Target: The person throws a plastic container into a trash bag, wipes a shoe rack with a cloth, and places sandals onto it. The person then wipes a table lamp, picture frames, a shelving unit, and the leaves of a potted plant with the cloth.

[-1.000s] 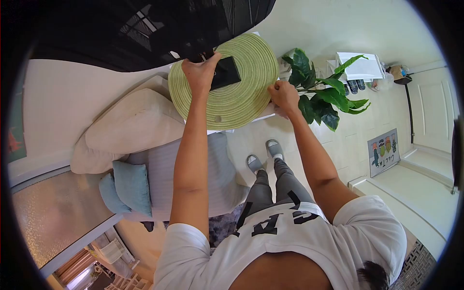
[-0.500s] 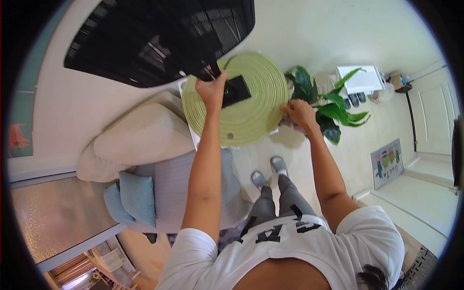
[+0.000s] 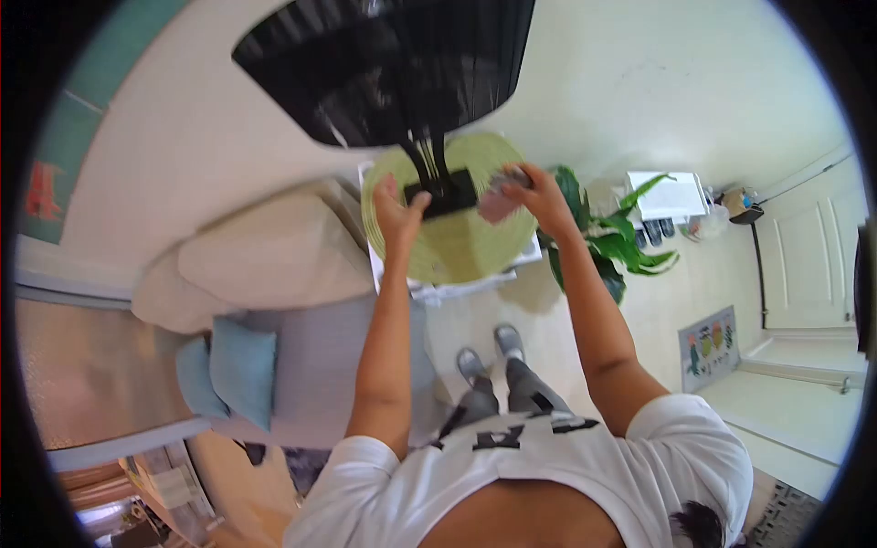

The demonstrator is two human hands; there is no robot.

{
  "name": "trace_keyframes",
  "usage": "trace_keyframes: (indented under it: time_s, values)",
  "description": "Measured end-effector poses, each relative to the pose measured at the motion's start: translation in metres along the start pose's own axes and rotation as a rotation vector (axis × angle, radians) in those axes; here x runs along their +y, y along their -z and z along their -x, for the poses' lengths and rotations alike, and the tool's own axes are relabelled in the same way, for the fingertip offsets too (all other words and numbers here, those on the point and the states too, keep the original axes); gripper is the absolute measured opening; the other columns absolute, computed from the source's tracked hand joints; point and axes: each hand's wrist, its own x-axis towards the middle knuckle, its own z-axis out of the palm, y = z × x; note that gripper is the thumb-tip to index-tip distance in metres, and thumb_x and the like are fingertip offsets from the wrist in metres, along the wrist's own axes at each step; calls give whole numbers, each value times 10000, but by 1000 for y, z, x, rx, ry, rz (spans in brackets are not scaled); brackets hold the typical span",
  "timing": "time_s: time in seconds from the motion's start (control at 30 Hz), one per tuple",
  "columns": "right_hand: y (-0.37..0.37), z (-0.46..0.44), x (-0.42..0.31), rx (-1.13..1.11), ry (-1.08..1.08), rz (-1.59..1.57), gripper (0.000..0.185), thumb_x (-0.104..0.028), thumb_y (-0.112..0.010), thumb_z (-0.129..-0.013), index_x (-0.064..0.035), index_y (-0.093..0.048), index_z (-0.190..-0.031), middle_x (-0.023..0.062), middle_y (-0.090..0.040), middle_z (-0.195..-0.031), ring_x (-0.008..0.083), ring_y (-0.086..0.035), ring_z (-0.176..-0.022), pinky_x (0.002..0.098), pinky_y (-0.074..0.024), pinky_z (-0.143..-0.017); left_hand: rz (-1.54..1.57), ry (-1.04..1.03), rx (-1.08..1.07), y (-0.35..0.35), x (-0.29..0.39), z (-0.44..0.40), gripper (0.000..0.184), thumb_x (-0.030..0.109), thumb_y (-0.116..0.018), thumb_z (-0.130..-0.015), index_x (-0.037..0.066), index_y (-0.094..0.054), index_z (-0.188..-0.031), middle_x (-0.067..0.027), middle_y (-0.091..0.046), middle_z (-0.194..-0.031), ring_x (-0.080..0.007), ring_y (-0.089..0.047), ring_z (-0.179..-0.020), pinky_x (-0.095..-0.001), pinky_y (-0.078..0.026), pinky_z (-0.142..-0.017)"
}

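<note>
A black lamp with a wide dark shade (image 3: 402,68) stands on a square black base (image 3: 449,194). Under it lies a round green woven mat (image 3: 457,256) on a white table (image 3: 377,265). My left hand (image 3: 400,212) is at the left of the base, fingers apart, thumb near the base's edge, with nothing in it. To the right of the base, my right hand (image 3: 539,196) grips a pinkish-grey cloth (image 3: 500,203) above the mat. The cloth is blurred.
Right of the table is a leafy green plant (image 3: 621,247). A beige cushion (image 3: 274,251) and blue pillows (image 3: 243,370) rest on a grey sofa (image 3: 320,365) at the left. Beyond the plant are a white rack (image 3: 667,194) and a doormat (image 3: 709,349).
My left hand has let go of the lamp stem and opened. My right hand has moved from the mat's right edge in over the mat, with the cloth. The lamp shade appears farther right.
</note>
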Motion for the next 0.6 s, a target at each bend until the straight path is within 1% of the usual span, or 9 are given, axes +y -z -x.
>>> trace_keyframes:
  time_s: [0.07, 0.13, 0.27, 0.37, 0.4, 0.47, 0.5, 0.57, 0.6]
  values:
    - [-15, -8, 26, -41, 61, 155, 261, -25, -620, -713, -13, -591, -973, 87, -610, -897, 164, -595, -851, 275, -461, -762, -83, 60, 19, 29, -4, 25, 559, 134, -755, -658, 4, -489, -1132, -119, -520, -1063, -205, -502, -964, -302, -440, -773]
    - [-26, -7, 42, 33, 220, 544, 239, -48, -632, -700, -23, -596, -934, 120, -609, -898, 214, -614, -844, 289, -475, -727, -158, 220, 88, 49, -14, 48, 467, 70, -689, -687, 20, -497, -1110, -138, -489, -1066, -241, -515, -946, -348, -432, -806]
    - [-38, 38, 55, 145, 269, 535, 220, -15, -599, -705, -25, -566, -922, 151, -585, -855, 299, -594, -778, 352, -477, -693, -149, 378, 249, 87, -32, 104, 371, 34, -621, -722, 24, -520, -1079, -96, -494, -977, -211, -528, -873, -324, -450, -738]
    - [-70, 79, 82, 54, 160, 594, 209, 27, -547, -750, -48, -568, -944, 105, -620, -894, 254, -603, -769, 323, -468, -678, -114, 460, 330, 101, -63, 139, 314, 26, -595, -735, 18, -536, -1043, -88, -504, -992, -196, -534, -836, -307, -453, -714]
    - [-86, 90, 87, 50, 357, 670, 217, 74, -499, -757, -50, -562, -924, 115, -611, -937, 276, -584, -826, 327, -455, -692, -114, 487, 353, 103, -71, 151, 314, 26, -595, -735, 18, -536, -1043, -88, -504, -992, -196, -534, -836, -307, -453, -714]
    - [-123, 117, 73, -114, 304, 549, 347, 167, -428, -693, -56, -563, -923, 115, -596, -984, 286, -569, -926, 337, -449, -769, -38, 479, 446, 103, -83, 169, 257, 18, -566, -753, 8, -549, -1009, -84, -523, -994, -171, -536, -805, -284, -452, -688]
    - [-135, 130, 82, -241, 382, 463, 390, 191, -411, -659, -53, -564, -922, 113, -598, -989, 288, -568, -953, 342, -447, -802, -39, 490, 469, 101, -94, 181, 257, 18, -566, -753, 8, -549, -1009, -84, -523, -994, -171, -536, -805, -284, -452, -688]
    - [-152, 154, 103, -478, 381, 418, 390, 193, -423, -674, -44, -578, -944, 111, -599, -968, 285, -577, -938, 315, -455, -799, 28, 614, 549, 89, -127, 213, 216, 16, -547, -775, 20, -559, -991, -75, -541, -979, -153, -533, -804, -271, -447, -659]
    - [-152, 163, 119, -543, 221, 356, 384, 186, -438, -671, -44, -571, -948, 114, -593, -960, 293, -571, -928, 333, -459, -783, 94, 699, 517, 81, -147, 229, 196, 9, -527, -809, 27, -561, -1001, -74, -550, -1011, -142, -539, -842, -258, -448, -664]
